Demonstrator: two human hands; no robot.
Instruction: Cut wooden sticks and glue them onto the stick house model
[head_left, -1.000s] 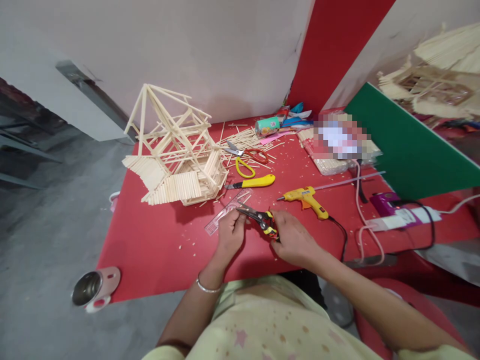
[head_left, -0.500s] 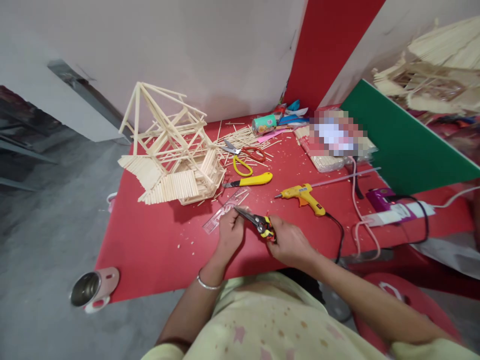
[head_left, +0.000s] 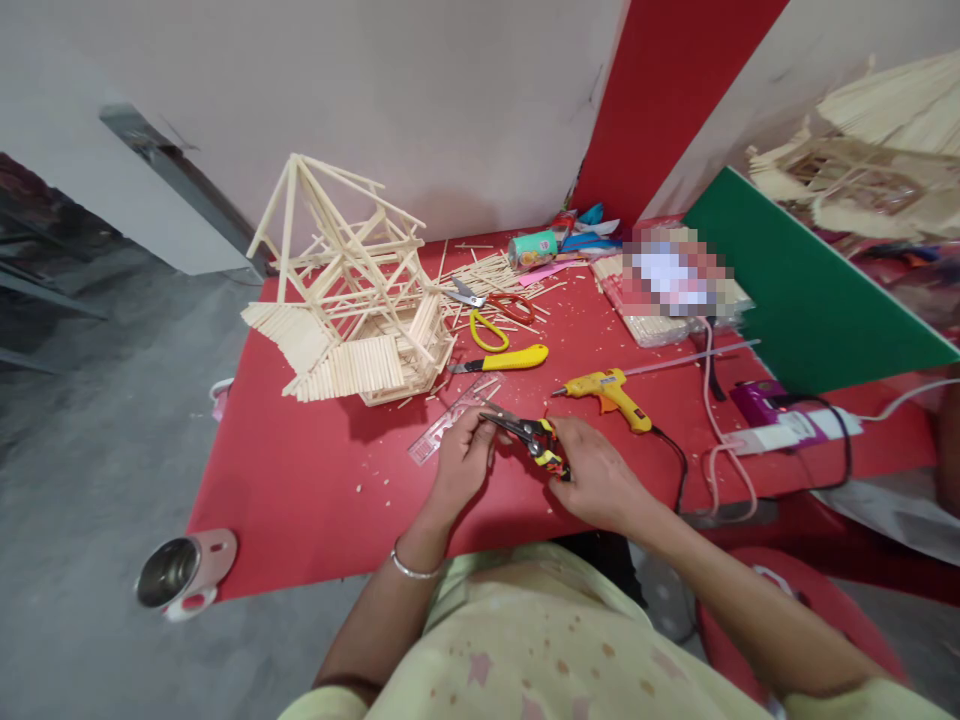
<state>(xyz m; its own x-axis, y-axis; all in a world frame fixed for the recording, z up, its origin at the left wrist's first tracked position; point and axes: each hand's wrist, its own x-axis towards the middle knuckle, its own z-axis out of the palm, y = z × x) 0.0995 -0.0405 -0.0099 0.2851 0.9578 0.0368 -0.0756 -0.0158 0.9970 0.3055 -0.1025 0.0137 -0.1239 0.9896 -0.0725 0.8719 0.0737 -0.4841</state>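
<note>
My right hand (head_left: 600, 475) is wrapped round the handles of black snips (head_left: 529, 432) with yellow grips. Their jaws point left and reach the fingertips of my left hand (head_left: 463, 465). The left fingers are pinched together by the jaw tips; whatever sits between them is too small to make out. Just beyond the left hand lies a clear ruler (head_left: 435, 435) with short stick pieces on it. Left of that stands a small house frame (head_left: 349, 290) built from thin wooden sticks, with slatted panels at its base.
A yellow cutter knife (head_left: 514, 358), scissors (head_left: 487, 330) and loose sticks (head_left: 487, 275) lie behind my hands. The corded glue gun (head_left: 611, 395) is to the right, near a power strip (head_left: 787, 432). A mug (head_left: 214, 565) hangs at the table's left front corner. A green board (head_left: 810, 290) stands at right.
The snips have turned slightly and shifted right with my right hand, and their jaws look parted. My left fingers have moved up against the jaw tips. The view has shifted a little.
</note>
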